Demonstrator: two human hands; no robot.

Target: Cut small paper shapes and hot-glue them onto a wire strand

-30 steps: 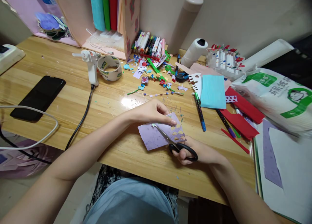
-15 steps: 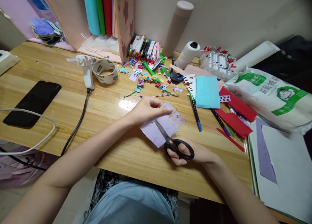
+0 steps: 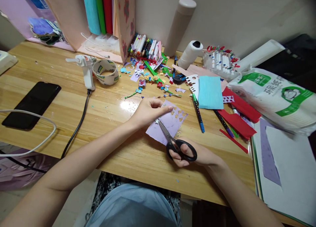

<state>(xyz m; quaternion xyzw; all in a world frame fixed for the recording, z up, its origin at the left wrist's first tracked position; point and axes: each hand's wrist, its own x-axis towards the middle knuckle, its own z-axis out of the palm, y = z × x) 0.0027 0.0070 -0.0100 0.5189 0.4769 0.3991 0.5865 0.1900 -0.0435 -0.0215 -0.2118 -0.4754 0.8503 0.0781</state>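
My left hand (image 3: 150, 110) is closed on a sheet of purple paper (image 3: 163, 135), thumb lying along its upper part. Holes are cut along the sheet's right edge, and faint marks show on its face. My right hand (image 3: 184, 153) grips black-handled scissors (image 3: 168, 139) through the finger loops. The scissor blades lie over the paper and point up and left, their tips close to my left fingers. By the tips is a small pale scrap (image 3: 157, 121), too small to make out fully. My left fingertips are partly hidden behind the paper.
Paper scraps and small flowers (image 3: 148, 79) lie beyond my hands. A glue gun (image 3: 85, 72), tape roll (image 3: 106, 72) and phone (image 3: 32, 105) are left. Right are a marker (image 3: 197, 113), blue paper (image 3: 210, 92), red paper (image 3: 238, 125) and a bag of paper cups (image 3: 278, 95).
The purple paper has shifted and turned slightly in my left hand, its lower left corner moving right and up. A small pale scrap now shows at the scissor tips. The right hand stays nearly still.
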